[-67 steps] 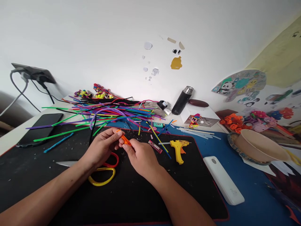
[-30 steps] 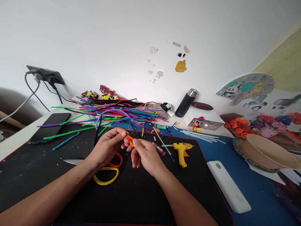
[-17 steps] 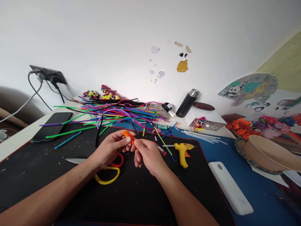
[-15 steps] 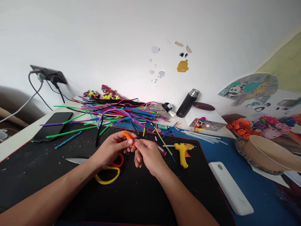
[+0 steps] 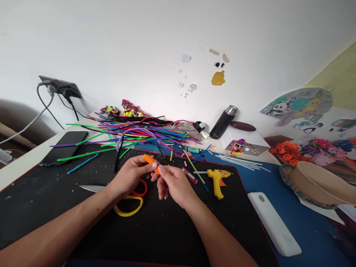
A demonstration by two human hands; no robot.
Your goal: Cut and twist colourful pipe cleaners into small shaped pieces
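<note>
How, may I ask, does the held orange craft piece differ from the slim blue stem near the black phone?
The orange craft piece is pinched in the left hand and right hand; the slim blue stem lies on the black mat. The orange piece looks thicker than the blue stem. Both look narrow.

Orange piece [image 5: 149, 159] partly hidden by fingers [image 5: 147, 169]; scissors [image 5: 125, 214] by left forearm [image 5: 83, 217]

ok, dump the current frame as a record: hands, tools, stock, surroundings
left hand: pinching orange piece
right hand: gripping the piece's other end
scissors: partly hidden by left forearm
glue gun: yellow, right of the hands, lying on black mat
stock: multicoloured stems, heaped toward the wall, some reaching onto the mat
phone: left side, stems across it
bottle: black, silver top, near the wall
</note>
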